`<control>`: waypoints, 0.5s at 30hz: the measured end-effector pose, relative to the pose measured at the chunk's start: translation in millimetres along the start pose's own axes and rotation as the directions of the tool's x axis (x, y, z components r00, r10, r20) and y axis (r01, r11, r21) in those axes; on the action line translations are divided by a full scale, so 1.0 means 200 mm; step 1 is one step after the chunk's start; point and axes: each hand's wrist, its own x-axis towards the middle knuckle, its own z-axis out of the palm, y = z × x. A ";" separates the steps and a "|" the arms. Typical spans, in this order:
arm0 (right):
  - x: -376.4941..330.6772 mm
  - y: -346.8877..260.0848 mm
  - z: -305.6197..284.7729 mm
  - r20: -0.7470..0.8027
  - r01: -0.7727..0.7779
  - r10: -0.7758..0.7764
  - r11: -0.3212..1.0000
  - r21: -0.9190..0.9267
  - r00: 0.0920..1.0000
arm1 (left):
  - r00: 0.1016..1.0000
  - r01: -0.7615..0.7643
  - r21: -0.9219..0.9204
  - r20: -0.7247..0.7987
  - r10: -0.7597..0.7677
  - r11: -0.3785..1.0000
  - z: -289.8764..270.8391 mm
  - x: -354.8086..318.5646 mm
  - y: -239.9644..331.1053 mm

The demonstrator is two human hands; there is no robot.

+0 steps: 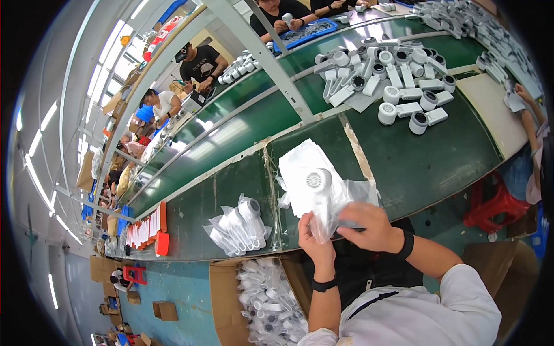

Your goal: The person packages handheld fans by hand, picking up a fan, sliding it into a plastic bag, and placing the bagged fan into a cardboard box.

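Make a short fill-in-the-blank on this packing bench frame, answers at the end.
1. Both hands, the left hand and the right hand, hold a white handheld fan in a clear plastic ____.
2. The conveyor belt is dark ____.
3. Bagged fans fill the cardboard ____ at the lower edge.
4. The stool right of the person is ____.

Answers: bag; green; box; red

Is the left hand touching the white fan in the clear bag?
Touching. The head view shows the left hand closed around the handle of the bagged fan, with the plastic under its fingers; the right hand grips the bag too.
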 end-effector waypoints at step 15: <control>-0.18 0.01 0.15 0.106 0.059 -0.068 0.995 0.085 0.992 | 0.941 -0.011 -0.221 -0.332 -0.064 0.975 0.09 -0.03 0.21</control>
